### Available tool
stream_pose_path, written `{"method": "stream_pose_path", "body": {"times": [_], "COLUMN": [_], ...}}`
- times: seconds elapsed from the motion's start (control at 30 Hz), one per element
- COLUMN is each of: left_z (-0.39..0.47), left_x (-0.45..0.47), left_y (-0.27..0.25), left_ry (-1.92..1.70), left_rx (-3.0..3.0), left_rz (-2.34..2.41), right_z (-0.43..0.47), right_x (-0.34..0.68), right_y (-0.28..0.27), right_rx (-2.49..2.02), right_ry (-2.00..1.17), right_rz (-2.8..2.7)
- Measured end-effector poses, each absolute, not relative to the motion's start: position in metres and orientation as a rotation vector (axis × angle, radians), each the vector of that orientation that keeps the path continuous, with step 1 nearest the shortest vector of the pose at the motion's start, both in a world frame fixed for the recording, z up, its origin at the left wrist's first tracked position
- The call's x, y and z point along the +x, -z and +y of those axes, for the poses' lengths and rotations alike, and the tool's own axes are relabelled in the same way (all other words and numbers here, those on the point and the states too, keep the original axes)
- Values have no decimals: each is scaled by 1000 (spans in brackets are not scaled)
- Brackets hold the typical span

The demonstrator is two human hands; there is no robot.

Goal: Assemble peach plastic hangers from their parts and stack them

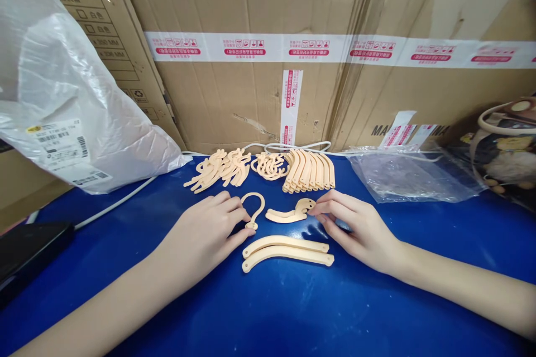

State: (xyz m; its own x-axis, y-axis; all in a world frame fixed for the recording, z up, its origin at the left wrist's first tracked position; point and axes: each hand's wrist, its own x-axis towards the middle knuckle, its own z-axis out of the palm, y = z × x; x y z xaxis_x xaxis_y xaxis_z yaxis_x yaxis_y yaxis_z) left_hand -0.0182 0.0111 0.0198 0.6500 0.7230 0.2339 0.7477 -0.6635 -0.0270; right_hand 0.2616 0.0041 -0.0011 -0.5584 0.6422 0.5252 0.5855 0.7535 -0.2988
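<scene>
My left hand (218,226) pinches the lower end of a beige hook-shaped piece (260,201), its curve pointing away from me. On the right, my right hand (355,226) has its fingertips closed on the rounded end of a beige piece with small dark holes (305,206). Beside that rounded end, toward the left, lies a short curved beige piece (282,216); whether the two are joined I cannot tell. Two long curved beige bars (288,251), holed at their ends, rest side by side nearer to me, between my hands.
Several beige parts lie in piles behind my hands: wavy pieces (218,170), hooks (270,166) and stacked curved bars (310,170). A clear plastic bag (414,173) is at right, a white plastic package (75,100) at left. Cardboard boxes (251,0) wall the back; a white cable (115,203) crosses the blue table.
</scene>
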Motion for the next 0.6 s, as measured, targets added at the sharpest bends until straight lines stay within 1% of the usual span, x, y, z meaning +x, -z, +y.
{"method": "stream_pose_path", "body": {"times": [0.07, 0.23, 0.3, 0.43, 0.6], "left_z": [11, 7, 4, -9, -23], "left_x": [-18, -19, -17, -7, 10], "left_y": [-20, -22, -24, -24, -17], "left_ry": [365, 532, 655, 860, 824], "left_rx": [-2737, -2659, -2615, -2588, -2619], "left_rz": [-1257, -1514, -1500, -1199, -781], "right_z": [4, 6, 6, -1, -15], "right_x": [262, 262, 261, 256, 250], "right_y": [1, 1, -1, -7, -16], "right_rx": [-919, -841, -791, -704, -743], "right_ry": [-126, -170, -200, -345, -637], "right_rz": [-2326, -2329, -2342, -2424, -2342]}}
